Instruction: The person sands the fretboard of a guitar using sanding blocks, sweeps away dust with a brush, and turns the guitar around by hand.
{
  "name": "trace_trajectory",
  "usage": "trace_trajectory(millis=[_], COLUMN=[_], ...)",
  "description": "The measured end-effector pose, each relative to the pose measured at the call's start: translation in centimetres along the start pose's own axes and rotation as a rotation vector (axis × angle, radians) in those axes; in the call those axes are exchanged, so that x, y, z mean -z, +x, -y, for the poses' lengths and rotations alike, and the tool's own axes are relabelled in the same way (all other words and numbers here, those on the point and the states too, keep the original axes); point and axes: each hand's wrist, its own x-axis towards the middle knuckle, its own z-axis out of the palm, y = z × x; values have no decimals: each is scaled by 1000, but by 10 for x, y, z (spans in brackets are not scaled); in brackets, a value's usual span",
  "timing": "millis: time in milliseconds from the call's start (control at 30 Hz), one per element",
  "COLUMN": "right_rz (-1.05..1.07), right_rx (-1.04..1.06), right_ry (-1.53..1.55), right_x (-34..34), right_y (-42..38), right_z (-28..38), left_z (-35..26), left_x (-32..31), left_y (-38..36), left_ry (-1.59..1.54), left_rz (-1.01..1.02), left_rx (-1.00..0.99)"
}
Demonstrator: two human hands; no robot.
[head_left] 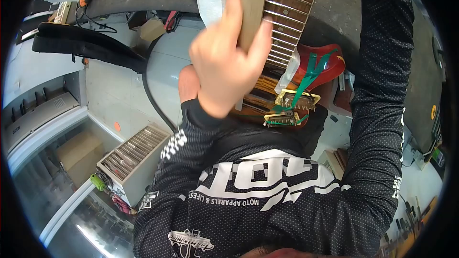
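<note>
Close up, your left hand [224,62] wraps its fingers [258,38] around the smooth wooden guitar neck [279,14]. Right hand hidden; grip unknown. Slotted box [136,155] holds thin rods.

The guitar body [320,64] was glossy red with green tape [308,79] across it, its fretboard [289,9] dark brown with pale dots, and the sleeve [377,95] black with white speckles.

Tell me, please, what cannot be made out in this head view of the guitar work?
- Right hand: cut off by the top edge; only the sleeve shows.
- Left hand: motion-blurred, so its grip on the guitar neck is unclear.
- Guitar body: partly hidden by the left hand and green tape.
- Headstock: beyond the top edge.
</note>
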Motion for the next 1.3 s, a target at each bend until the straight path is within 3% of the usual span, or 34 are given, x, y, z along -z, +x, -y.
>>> trace_trajectory(millis=[33, 133, 233, 267, 367, 467, 500, 567, 700, 767, 900, 967, 1033, 1100, 1200, 1300], right_rz=[1, 9, -2, -7, -12, -3, -3, 3, -7, -20, -21, -20, -15, -31, -58, -60], right_rx=[6, 21, 37, 39, 45, 61, 67, 76, 97, 106, 140, 152, 168, 192, 219, 256], right_ry=[1, -4, -3, -8, -30, -33, -33, -37, -33, -46, -62, -66, -66, -68, -99, -110], right_x=[-1, -1, -5, -4, 1, 1, 0, -1, -7, -6, -4, -6, -8, -11, -6, -5], right_y=[0, -1, 2, 1, 0, -3, -3, -5, -3, -1, 2, 1, 4, 13, 25, 33], right_z=[1, 5, 7, 6, -1, -1, -1, 1, 3, -1, -4, -3, -1, -1, -8, -9], left_z=[5, -18, 2, -3, 8, 1, 8, -19, 0, 10, 1, 2, -9, -2, 2, 2], left_x=[-8, -10, -5, 7, 10, -3, -12, -13, 1, 5, -4, -13, -21, -11, 10, -5], left_y=[25, 77, 22, -3, -43, 8, 32, 68, 3, -37, 8, 59, 79, 43, -14, 17], left_ry=[36, -167, 31, 72, -52, -7, 17, -151, 38, -26, -5, 57, -185, 1, -12, -29], left_rz=[-53, -39, -48, 23, 23, -21, -66, -80, 4, 9, -24, -38, -108, -85, 29, -37], left_rx=[-110, 2, -98, -25, -11, -26, -121, 17, -24, -44, -11, -155, -54, -104, -37, -67])
